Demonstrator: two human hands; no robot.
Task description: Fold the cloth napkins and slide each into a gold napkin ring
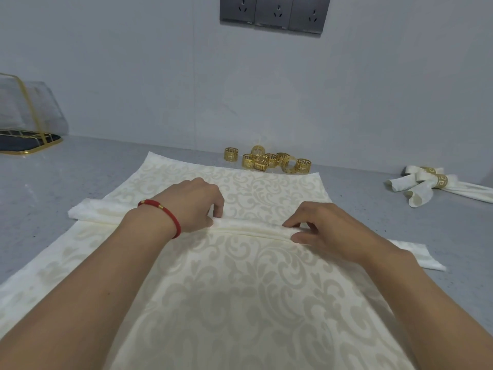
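Note:
A cream damask napkin (240, 284) lies spread on the grey counter, with a narrow pleated band (253, 228) gathered across its middle. My left hand (192, 204), with a red cord bracelet at the wrist, pinches the left part of the pleat. My right hand (322, 228) pinches the pleat's right part between thumb and fingertips. Several gold napkin rings (266, 161) lie in a loose pile just beyond the napkin's far edge. Two rolled napkins in gold rings (432, 182) lie at the right.
A grey counter (66, 182) runs to the pale wall. A gold-framed glass stand on a dark tray (29, 140) sits at the far left. Grey wall sockets (274, 14) are above the rings.

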